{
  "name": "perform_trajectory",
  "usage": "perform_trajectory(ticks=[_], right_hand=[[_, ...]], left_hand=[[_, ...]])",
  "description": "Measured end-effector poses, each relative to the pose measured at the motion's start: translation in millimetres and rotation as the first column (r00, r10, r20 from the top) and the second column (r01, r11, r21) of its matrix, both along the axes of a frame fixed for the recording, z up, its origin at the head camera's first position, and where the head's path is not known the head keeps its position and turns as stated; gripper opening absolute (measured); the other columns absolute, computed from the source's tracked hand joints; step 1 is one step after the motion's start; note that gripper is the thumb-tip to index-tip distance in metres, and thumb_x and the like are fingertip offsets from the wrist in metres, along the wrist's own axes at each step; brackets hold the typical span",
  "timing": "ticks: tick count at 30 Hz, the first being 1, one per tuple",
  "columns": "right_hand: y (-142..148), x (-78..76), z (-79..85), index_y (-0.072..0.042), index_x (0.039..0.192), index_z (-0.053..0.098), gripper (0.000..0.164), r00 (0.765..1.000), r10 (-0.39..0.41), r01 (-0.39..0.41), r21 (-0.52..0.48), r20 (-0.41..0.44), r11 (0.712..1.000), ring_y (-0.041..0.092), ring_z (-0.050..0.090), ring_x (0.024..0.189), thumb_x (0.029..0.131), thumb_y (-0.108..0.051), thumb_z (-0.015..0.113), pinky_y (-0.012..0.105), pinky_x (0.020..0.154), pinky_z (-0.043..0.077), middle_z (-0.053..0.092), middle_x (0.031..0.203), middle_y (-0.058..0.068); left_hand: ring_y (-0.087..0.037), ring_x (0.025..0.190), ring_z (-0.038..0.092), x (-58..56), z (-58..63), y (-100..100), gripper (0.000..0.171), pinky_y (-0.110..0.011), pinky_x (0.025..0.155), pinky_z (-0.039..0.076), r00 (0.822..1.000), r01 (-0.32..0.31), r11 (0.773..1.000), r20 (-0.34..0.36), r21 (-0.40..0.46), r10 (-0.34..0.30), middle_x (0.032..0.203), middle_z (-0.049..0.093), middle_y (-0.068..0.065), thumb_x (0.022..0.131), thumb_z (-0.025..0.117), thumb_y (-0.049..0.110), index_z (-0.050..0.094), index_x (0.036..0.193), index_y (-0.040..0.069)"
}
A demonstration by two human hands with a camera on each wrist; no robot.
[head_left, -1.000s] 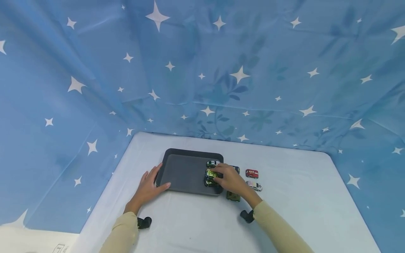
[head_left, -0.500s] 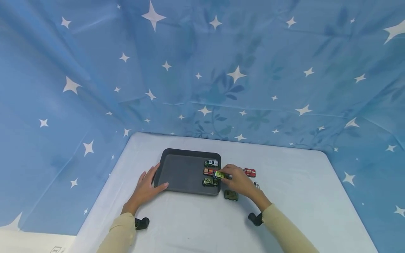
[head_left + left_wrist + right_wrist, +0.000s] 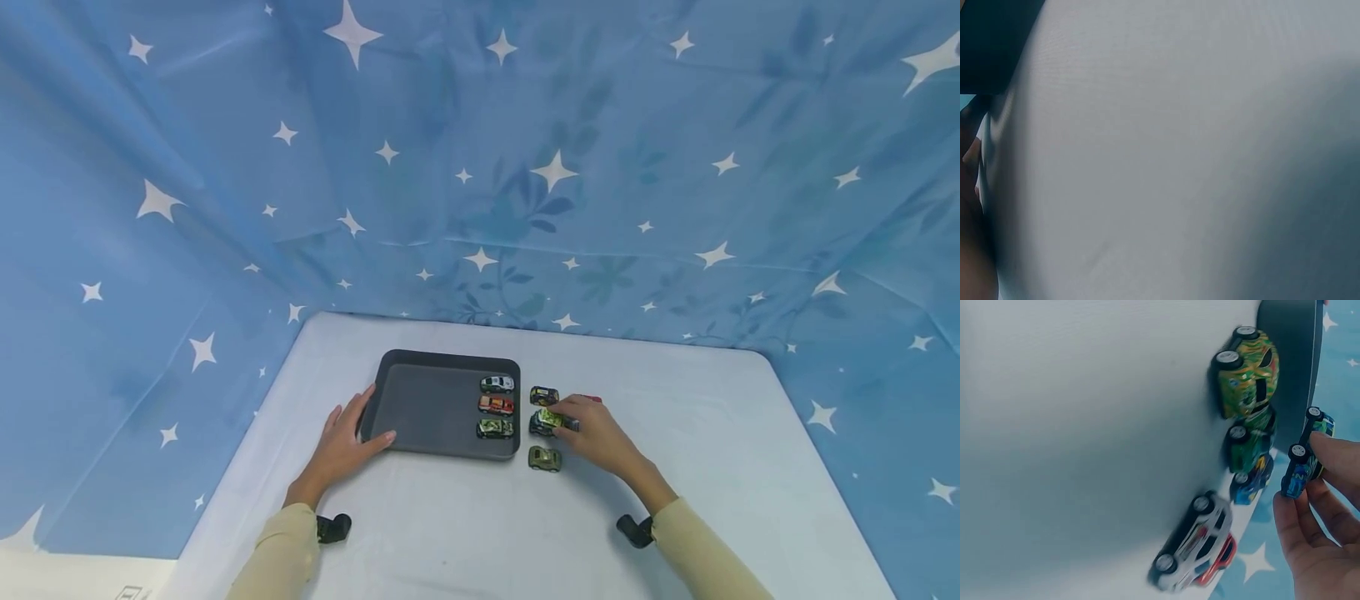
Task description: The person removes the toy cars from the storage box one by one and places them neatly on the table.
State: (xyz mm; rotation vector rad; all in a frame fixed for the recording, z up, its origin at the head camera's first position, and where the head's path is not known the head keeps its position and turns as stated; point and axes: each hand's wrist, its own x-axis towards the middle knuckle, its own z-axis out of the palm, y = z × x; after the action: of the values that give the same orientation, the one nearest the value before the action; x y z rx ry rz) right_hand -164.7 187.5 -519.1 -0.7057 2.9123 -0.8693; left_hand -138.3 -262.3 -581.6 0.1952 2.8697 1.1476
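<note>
The toy car in the right hand has green and blue bodywork; this held car is at about ten o'clock from the palm in the head view, just outside the grey tray. The tray's closest wall lies at nine o'clock from it, across a narrow strip of white surface. Its long axis runs roughly one to seven o'clock in the right wrist view. The held car overlaps a dark green car in the head view; whether they touch cannot be told. A yellow-and-black car stands at twelve o'clock from it, an olive car at six.

The right hand is much the nearer; the left hand rests against the tray's far end, between eight and nine o'clock from its centre.

The right grip pinches the car between thumb and fingertips, parted only by its body. The left grip is spread, fingers and thumb wide apart along the rim, pinching nothing visible.
</note>
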Motion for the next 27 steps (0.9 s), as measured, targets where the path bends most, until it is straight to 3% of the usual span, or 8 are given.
perform_trajectory(ticks=[9,19,27], right_hand=[[23,11.5,-1.4,-0.008,0.115,0.072,0.033,0.999,-0.018,0.018,-0.002,-0.029,1.0,0.025,0.063,0.108,0.082,-0.009,0.078,0.045,0.092,0.053,0.068,0.114,0.006],[41,24.8,-4.8,-0.008,0.114,0.072,0.035,0.998,-0.063,0.063,-0.001,0.011,0.998,0.024,0.064,0.105,0.08,-0.006,0.079,0.046,0.091,0.054,0.068,0.112,0.005],[53,33.8,-8.9,-0.012,0.118,0.072,0.036,0.995,-0.09,0.089,0.014,0.042,0.996,0.019,0.064,0.106,0.082,-0.008,0.078,0.044,0.092,0.054,0.068,0.113,0.0]], left_hand=[[-0.036,0.146,0.02,-1.8,1.2,1,0.095,-0.056,0.118,0.003,0.999,0.018,1.0,-0.026,-0.003,-0.019,0.158,0.028,-0.012,0.083,0.069,0.057,0.017,0.158,0.03],[-0.033,0.148,0.015,-1.0,0.3,0,0.095,-0.057,0.118,0.005,1.0,-0.001,1.0,0.01,0.002,0.001,0.16,0.024,-0.008,0.082,0.069,0.06,0.015,0.156,0.037],[-0.037,0.147,0.015,-0.7,2.5,1,0.096,-0.057,0.118,0.003,1.0,0.006,1.0,0.004,0.0,-0.006,0.16,0.025,-0.011,0.083,0.069,0.059,0.015,0.157,0.033]])
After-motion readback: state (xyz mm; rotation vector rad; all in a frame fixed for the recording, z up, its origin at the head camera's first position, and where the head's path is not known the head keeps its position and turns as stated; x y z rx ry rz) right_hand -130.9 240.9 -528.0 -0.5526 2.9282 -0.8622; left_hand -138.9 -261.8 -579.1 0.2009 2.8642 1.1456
